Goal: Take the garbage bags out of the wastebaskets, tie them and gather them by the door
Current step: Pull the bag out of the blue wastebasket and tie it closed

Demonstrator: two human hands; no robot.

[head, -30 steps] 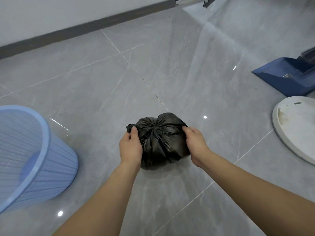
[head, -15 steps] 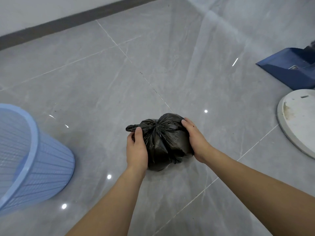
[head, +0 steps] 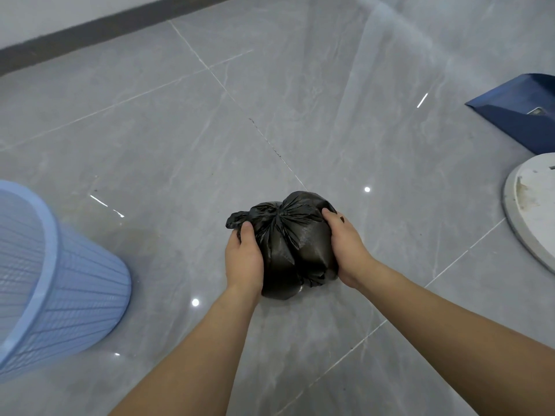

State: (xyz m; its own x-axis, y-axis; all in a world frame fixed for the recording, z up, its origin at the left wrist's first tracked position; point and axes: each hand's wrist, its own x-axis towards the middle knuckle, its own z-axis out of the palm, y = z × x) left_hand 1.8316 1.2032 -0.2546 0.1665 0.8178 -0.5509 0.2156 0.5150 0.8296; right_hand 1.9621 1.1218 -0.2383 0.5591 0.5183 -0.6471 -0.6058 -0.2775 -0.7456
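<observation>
black garbage bag [head: 295, 244]: knotted, on grey floor [head: 180, 130] | left hand [head: 244, 259], right hand [head: 345, 247]: each grip clamped on bag sides | blue wastebasket [head: 60, 283]: left, apart | blue dustpan [head: 519, 112], white round base [head: 531, 205]: right, well apart

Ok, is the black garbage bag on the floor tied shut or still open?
Tied shut. The black garbage bag has its plastic gathered into a knot on top, with both hands, left hand and right hand, cupped around its sides.

Glossy grey marble-look floor tiles [head: 300, 85] all around, thin pale grout lines crossing, small ceiling-light glints dotted across them. Far left, a white wall [head: 60, 13] meets a dark baseboard [head: 90, 31]. Blue dustpan [head: 522, 112] and white round base [head: 534, 211] sit at the right edge.
</observation>
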